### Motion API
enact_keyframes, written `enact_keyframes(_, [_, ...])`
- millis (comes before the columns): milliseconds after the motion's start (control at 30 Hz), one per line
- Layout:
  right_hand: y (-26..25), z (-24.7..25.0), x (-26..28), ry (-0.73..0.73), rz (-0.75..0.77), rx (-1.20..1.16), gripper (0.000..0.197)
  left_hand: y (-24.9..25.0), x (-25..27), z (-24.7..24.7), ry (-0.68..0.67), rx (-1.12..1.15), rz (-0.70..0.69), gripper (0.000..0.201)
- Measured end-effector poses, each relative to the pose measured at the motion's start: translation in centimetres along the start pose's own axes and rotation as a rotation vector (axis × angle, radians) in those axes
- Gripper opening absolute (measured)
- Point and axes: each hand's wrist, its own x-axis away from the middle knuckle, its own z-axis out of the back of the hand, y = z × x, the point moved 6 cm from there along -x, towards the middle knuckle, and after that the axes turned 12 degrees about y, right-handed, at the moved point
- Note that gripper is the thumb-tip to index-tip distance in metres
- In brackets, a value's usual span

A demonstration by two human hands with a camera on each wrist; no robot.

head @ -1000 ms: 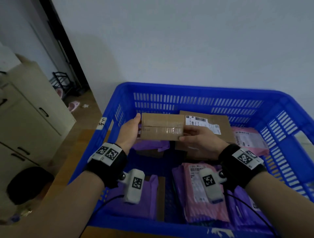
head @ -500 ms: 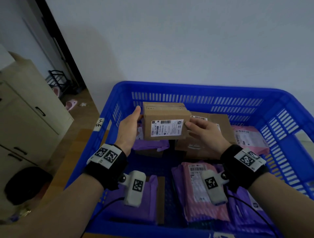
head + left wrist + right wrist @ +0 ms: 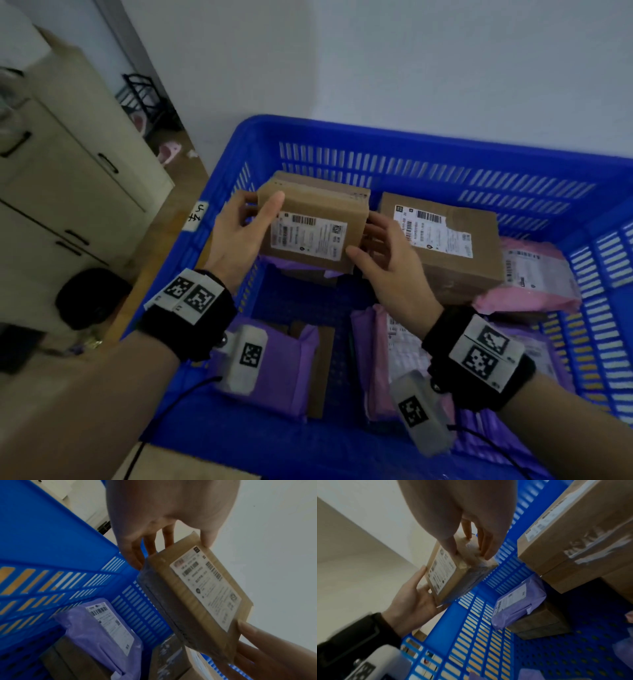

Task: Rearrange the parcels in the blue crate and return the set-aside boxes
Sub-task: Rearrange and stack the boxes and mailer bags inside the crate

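A small brown cardboard box (image 3: 313, 224) (image 3: 202, 595) (image 3: 452, 572) with a white label facing me hangs above the back-left part of the blue crate (image 3: 428, 150). My left hand (image 3: 239, 236) grips its left end, thumb on the front face. My right hand (image 3: 387, 260) grips its right end. Below it a purple mailer (image 3: 96, 627) (image 3: 518, 600) lies on a low brown box. A larger labelled brown box (image 3: 442, 243) (image 3: 573, 534) stands to the right.
Pink and purple mailers (image 3: 534, 281) lie along the crate's right side and front; another purple mailer (image 3: 281, 370) sits at front left. A beige cabinet (image 3: 68, 178) stands left of the crate, and a white wall rises behind it. A brown box corner (image 3: 178, 466) shows near the front.
The small box has been turned so its label faces me and has shifted slightly left and down. Both hands kept hold of its ends; my left thumb has come onto the front face.
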Motion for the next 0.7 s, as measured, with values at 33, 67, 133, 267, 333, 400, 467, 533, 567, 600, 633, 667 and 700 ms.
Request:
enact_keyframes(33, [0.3,-0.4,0.0,-0.008,-0.019,-0.003,0.053,0.1,0.0,0.2,0.02,-0.011,-0.012,0.029])
enact_keyframes(67, [0.8,-0.8,0.0,-0.02,-0.05,-0.017,0.053,0.1,-0.1,0.3,0.038,-0.032,-0.021,0.028])
enact_keyframes(133, [2.2,-1.5,0.4,-0.049,-0.108,-0.038,0.053,-0.4,-0.4,0.3,0.048,-0.108,-0.02,0.036])
enact_keyframes(267, [6.1,-2.5,1.8,-0.148,-0.24,0.021,0.054,-3.0,-0.5,-0.4,-0.043,-0.363,0.051,0.039])
enact_keyframes(333, [8.1,-2.9,2.0,-0.195,-0.315,0.059,0.052,-4.5,-0.3,-0.9,-0.121,-0.503,0.115,0.043])
enact_keyframes(400, [10.0,-3.4,1.8,-0.235,-0.371,0.104,0.045,-6.0,-0.4,-1.2,-0.18,-0.592,0.198,0.042])
enact_keyframes(467, [12.0,-4.1,1.6,-0.266,-0.444,0.122,0.039,-7.1,-0.5,-1.8,-0.23,-0.68,0.258,0.036])
enact_keyframes(533, [13.6,-4.6,1.1,-0.271,-0.51,0.092,0.034,-8.3,-0.8,-2.3,-0.257,-0.681,0.344,0.03])
enact_keyframes(567, [14.2,-4.9,0.6,-0.273,-0.524,0.082,0.032,-9.0,-1.0,-2.6,-0.263,-0.676,0.384,0.028])
enact_keyframes(600, [14.7,-5.2,0.2,-0.276,-0.543,0.083,0.031,-9.5,-1.2,-2.8,-0.265,-0.683,0.415,0.028])
enact_keyframes(633, [15.2,-5.6,-0.2,-0.281,-0.562,0.081,0.031,-10.1,-1.3,-2.9,-0.258,-0.693,0.443,0.029])
enact_keyframes(667, [15.7,-5.9,-0.5,-0.284,-0.591,0.084,0.031,-10.8,-1.6,-3.0,-0.247,-0.699,0.48,0.028])
enact_keyframes(700, [16.2,-6.3,-0.7,-0.292,-0.611,0.085,0.031,-11.5,-1.8,-3.0,-0.236,-0.702,0.515,0.026])
